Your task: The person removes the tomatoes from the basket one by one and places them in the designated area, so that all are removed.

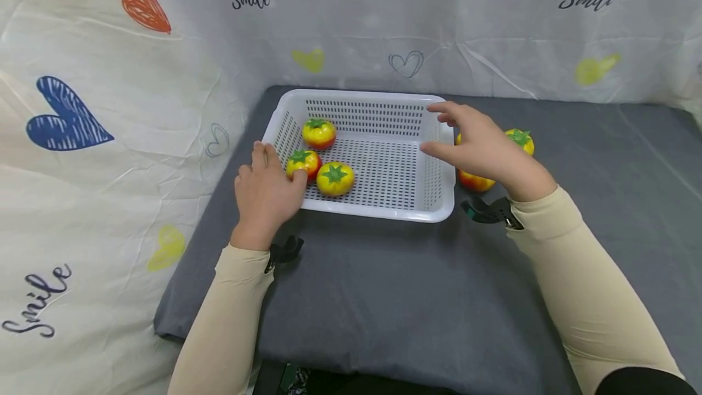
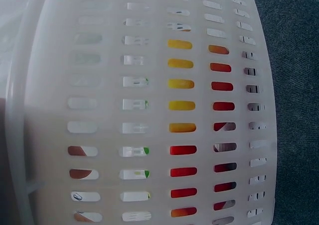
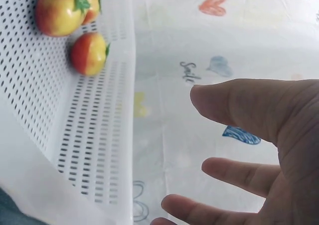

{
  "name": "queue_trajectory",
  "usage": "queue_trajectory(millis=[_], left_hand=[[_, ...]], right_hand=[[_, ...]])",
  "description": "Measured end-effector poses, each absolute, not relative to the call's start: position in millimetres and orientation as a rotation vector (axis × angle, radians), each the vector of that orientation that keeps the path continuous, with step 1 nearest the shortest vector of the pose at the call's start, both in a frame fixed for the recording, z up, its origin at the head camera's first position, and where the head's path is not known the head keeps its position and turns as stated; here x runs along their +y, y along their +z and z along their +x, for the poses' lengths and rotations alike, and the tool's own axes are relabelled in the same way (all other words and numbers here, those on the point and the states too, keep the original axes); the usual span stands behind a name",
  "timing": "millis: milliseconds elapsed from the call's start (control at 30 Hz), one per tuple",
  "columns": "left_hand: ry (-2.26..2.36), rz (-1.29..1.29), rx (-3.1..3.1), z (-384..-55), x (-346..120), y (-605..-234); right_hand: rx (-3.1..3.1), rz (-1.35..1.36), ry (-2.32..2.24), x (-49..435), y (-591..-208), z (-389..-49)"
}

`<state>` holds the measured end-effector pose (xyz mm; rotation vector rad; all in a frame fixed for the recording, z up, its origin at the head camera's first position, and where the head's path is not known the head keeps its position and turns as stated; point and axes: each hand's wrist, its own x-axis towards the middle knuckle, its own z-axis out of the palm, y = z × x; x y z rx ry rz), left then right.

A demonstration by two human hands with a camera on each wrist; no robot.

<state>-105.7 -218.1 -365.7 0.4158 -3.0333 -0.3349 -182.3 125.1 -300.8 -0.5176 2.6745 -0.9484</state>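
A white perforated plastic basket (image 1: pixel 378 215) sits on the grey cloth in the head view. Inside its left part are three shiny yellow-and-red, tomato-like fruits with green leafy tops, the frontmost fruit (image 1: pixel 335 179) nearest the front wall. My left hand (image 1: pixel 269 191) rests over the basket's front left corner, fingers laid along the rim and thumb near a fruit. The left wrist view is filled by the slotted basket wall (image 2: pixel 107 140). My right hand (image 1: pixel 474 145) hovers at the right rim, thumb and fingers spread; nothing shows between them in the right wrist view.
More of the same fruits lie outside the basket on the right, partly hidden behind my right hand: one low fruit (image 1: pixel 476 182) and another fruit (image 1: pixel 521 140). A grey cloth (image 1: pixel 384 297) covers the table. A white curtain (image 1: pixel 351 29) with printed hearts hangs behind and left.
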Motion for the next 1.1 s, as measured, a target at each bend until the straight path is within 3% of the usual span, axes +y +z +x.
queue_trajectory(millis=[1100], left_hand=[[-0.325,0.415,-3.016,-107.5,-216.8,-365.3]], right_hand=[[2.567,-0.646,-0.902,80.7,-311.8,-207.9]])
